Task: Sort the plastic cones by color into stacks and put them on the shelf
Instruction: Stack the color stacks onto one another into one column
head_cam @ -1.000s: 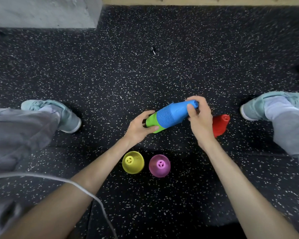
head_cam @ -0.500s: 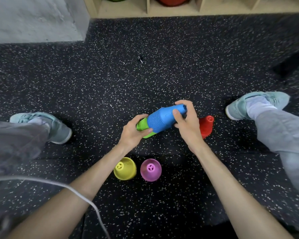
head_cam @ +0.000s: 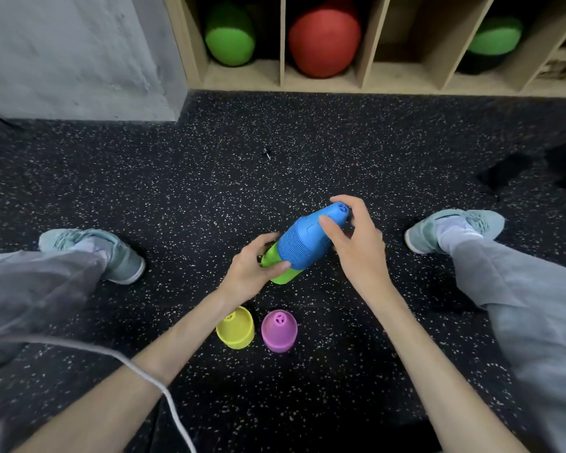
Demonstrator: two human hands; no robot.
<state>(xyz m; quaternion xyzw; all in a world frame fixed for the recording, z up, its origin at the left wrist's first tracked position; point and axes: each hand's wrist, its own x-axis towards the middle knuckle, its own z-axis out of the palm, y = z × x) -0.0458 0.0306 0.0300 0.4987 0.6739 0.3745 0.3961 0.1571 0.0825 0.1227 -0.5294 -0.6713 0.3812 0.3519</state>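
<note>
A tilted stack of blue cones (head_cam: pixel 307 240) sits nested over green cones (head_cam: pixel 280 273), held above the floor between both hands. My left hand (head_cam: pixel 252 269) grips the green lower end. My right hand (head_cam: pixel 356 243) holds the narrow blue top with curled fingers. On the floor below stand a yellow cone (head_cam: pixel 236 328) and a purple cone (head_cam: pixel 279 330), side by side and upright. The wooden shelf (head_cam: pixel 366 44) runs along the top, with open compartments. The red cone seen earlier is hidden behind my right hand.
The shelf compartments hold a green ball (head_cam: pixel 229 35), a red ball (head_cam: pixel 324 44) and another green ball (head_cam: pixel 494 35). My shoes (head_cam: pixel 118 253) (head_cam: pixel 451 227) and grey trouser legs flank the hands. A white cable (head_cam: pixel 144 377) crosses my left forearm. A small dark object (head_cam: pixel 267 153) lies on the speckled floor.
The view has tilted up, bringing the shelf and its balls into sight. The cone stack has tipped more upright in both hands, and the red cone is now hidden.
</note>
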